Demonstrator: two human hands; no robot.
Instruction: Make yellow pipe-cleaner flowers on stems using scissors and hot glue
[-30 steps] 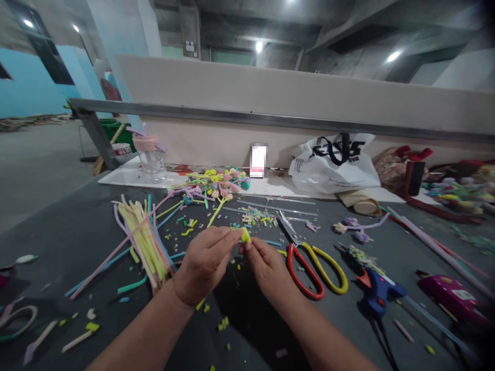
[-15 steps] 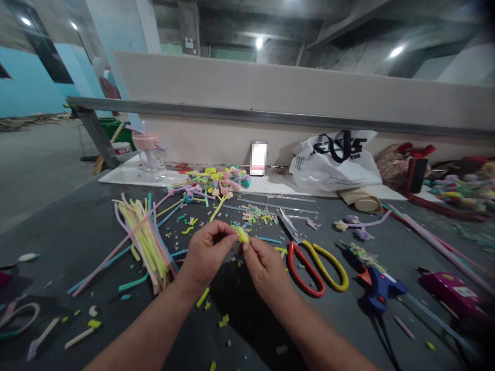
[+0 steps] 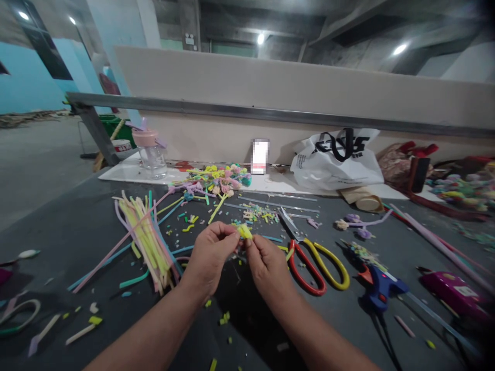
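Between the fingertips of both hands is a small yellow piece of fuzzy pipe cleaner (image 3: 244,231), bent into a compact shape. My left hand (image 3: 211,252) pinches it from the left, thumb against the fingers. From the right, my right hand (image 3: 266,260) grips its lower side between thumb and forefinger. Scissors (image 3: 297,242) with one red and one yellow handle lie open just right of my right hand. A bundle of pastel pipe cleaners (image 3: 149,247) rests left of my left hand. Small cut bits (image 3: 259,213) are scattered beyond the hands.
A blue glue gun (image 3: 381,288) with its cord lies at the right, near a magenta tool (image 3: 450,291). Behind are finished pipe-cleaner flowers (image 3: 220,178), a clear cup (image 3: 150,157), a lit phone (image 3: 259,156) and a white bag (image 3: 336,162).
Both hands keep hold of the yellow piece and have shifted very slightly; more of the piece shows now. The view has moved a little. Other things stay in place.
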